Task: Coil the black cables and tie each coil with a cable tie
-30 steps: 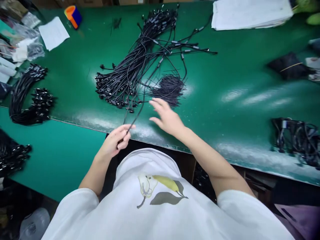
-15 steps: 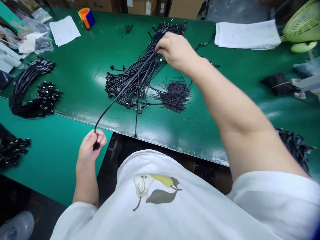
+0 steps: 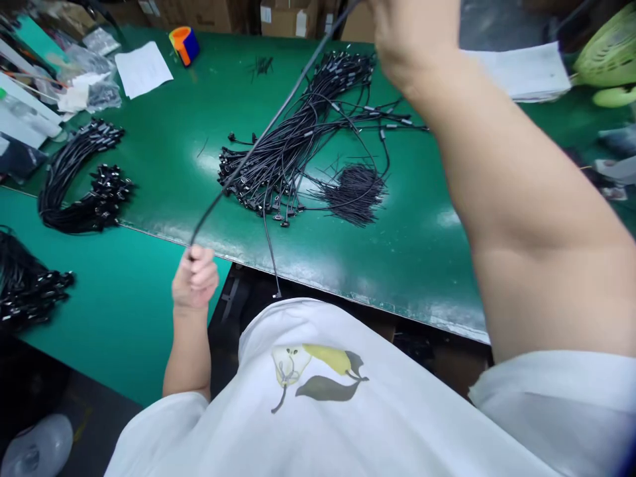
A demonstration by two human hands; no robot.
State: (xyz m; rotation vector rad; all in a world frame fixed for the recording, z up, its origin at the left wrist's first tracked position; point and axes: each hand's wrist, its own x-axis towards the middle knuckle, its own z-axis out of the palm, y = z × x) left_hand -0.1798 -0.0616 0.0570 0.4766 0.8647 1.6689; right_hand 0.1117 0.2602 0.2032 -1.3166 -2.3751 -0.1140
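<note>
A black cable [image 3: 271, 122] runs taut and slanting upward between my two hands, above the table. My left hand [image 3: 196, 275] is closed in a fist around its lower end, near the table's front edge. My right hand [image 3: 417, 40] is raised at the top of the view, where the cable's upper part leads; its fingertips are cut off by the frame. Under the cable lies a big pile of black cables [image 3: 298, 142] with small connectors at their ends. Beside that pile sits a heap of thin black strips [image 3: 355, 195].
Bundled cables [image 3: 54, 192] lie at the left, with another bundle [image 3: 30, 285] on the lower green surface. A tape roll [image 3: 185, 45], a paper sheet [image 3: 144, 69], a paper stack [image 3: 527, 73] and a green fan [image 3: 609, 56] stand along the back. One loose cable overhangs the front edge.
My right hand has moved up and away from the pile, partly out of view, and the cable has lifted off the pile. My left hand stays low, now more tightly curled.
</note>
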